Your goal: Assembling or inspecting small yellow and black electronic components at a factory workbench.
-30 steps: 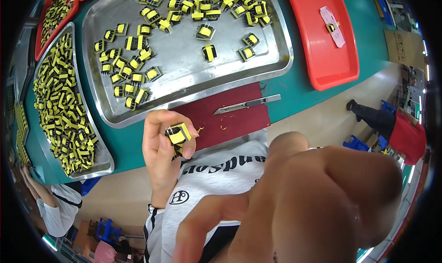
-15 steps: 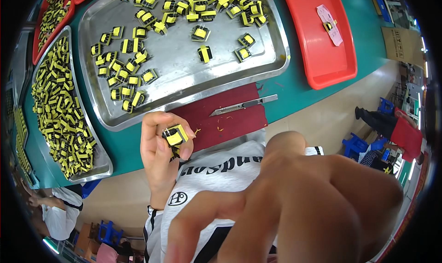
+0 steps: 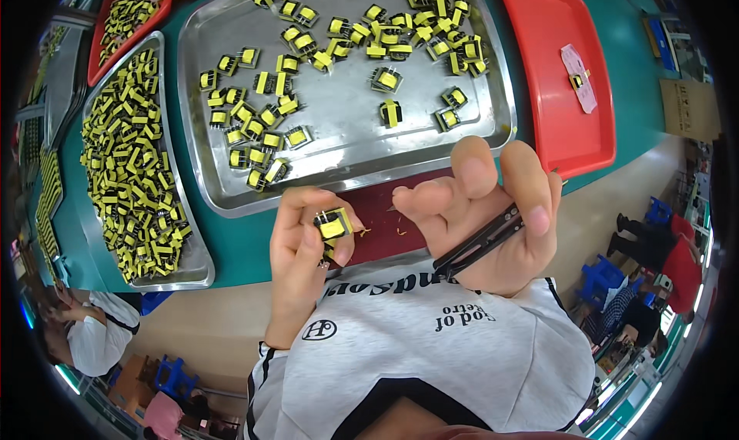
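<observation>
My left hand [image 3: 296,255] is closed round a small transformer [image 3: 332,224] with yellow tape, a black core and metal pins, its pins pointing up and left. Part of a second yellow and black piece shows under it, between the fingers. To the right, my right hand [image 3: 500,224] is raised with its palm toward me and its fingers curled. A pair of black tweezers [image 3: 479,241] lies across that palm, held by the hand. The right hand hides much of the dark red cloth [image 3: 377,209] and most of the cutter knife on it.
Ahead is a metal tray [image 3: 346,143] with several scattered transformers. A fuller metal tray [image 3: 202,259] heaped with them stands left. A red tray [image 3: 566,143] at the right holds one transformer on a pink slip [image 3: 581,93]. The table [image 3: 231,244] is green. People sit and stand farther off.
My right hand, large and blurred close to the camera before, is now over the cloth with the tweezers showing. The left hand still holds its transformer. The whole view has shifted slightly.
</observation>
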`<control>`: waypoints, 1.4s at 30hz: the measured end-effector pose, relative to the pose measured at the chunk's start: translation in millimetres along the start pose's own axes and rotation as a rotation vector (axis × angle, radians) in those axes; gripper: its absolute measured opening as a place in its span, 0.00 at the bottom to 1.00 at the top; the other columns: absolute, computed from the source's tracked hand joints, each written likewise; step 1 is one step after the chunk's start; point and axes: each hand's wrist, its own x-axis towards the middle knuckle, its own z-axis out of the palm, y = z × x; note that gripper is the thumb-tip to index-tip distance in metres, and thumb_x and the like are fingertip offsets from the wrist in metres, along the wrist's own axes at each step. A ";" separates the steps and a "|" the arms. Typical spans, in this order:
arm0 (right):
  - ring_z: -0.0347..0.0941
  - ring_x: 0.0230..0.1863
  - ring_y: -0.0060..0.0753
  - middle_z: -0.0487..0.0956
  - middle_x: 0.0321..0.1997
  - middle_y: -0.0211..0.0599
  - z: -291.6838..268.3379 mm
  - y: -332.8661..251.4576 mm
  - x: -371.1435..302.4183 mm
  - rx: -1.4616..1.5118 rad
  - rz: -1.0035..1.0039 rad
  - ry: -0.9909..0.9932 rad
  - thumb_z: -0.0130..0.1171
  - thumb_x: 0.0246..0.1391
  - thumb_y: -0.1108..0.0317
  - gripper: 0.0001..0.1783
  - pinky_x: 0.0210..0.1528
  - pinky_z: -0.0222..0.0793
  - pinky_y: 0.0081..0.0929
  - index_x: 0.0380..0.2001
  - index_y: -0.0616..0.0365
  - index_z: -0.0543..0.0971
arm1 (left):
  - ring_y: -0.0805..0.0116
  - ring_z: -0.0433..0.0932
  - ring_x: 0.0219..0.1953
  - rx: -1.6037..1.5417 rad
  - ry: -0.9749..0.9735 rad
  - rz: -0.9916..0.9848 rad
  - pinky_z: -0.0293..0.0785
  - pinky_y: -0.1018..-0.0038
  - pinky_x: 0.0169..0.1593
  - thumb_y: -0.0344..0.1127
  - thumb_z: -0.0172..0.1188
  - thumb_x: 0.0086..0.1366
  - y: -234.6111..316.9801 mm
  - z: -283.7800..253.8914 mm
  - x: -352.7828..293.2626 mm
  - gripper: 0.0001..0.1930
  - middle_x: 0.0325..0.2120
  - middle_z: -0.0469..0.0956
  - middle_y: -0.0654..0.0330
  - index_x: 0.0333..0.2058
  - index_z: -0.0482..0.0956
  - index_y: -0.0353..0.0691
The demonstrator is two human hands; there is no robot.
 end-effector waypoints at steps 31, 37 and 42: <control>0.59 0.15 0.27 0.66 0.15 0.24 -20.8 -11.2 6.7 -1.955 -0.295 -0.336 0.72 0.35 0.72 0.20 0.18 0.51 0.24 0.36 0.52 0.78 | 0.74 0.71 0.37 0.039 -0.065 0.001 0.70 0.82 0.33 0.40 0.56 0.65 10.8 3.6 23.6 0.25 0.47 0.69 0.53 0.56 0.58 0.38; 0.59 0.15 0.25 0.67 0.15 0.26 -24.8 -7.3 6.8 -1.858 -0.268 -0.477 0.71 0.37 0.69 0.18 0.19 0.51 0.24 0.34 0.52 0.77 | 0.78 0.70 0.24 0.115 -0.029 -0.033 0.62 0.86 0.20 0.58 0.59 0.58 14.5 15.0 18.7 0.36 0.34 0.74 0.53 0.54 0.57 0.39; 0.61 0.15 0.26 0.68 0.15 0.27 -22.5 1.5 13.5 -1.648 -0.143 -0.203 0.71 0.39 0.69 0.17 0.19 0.52 0.25 0.34 0.57 0.77 | 0.75 0.75 0.33 -0.030 -0.168 -0.058 0.64 0.86 0.25 0.45 0.57 0.65 13.8 1.9 16.0 0.27 0.41 0.75 0.54 0.55 0.57 0.39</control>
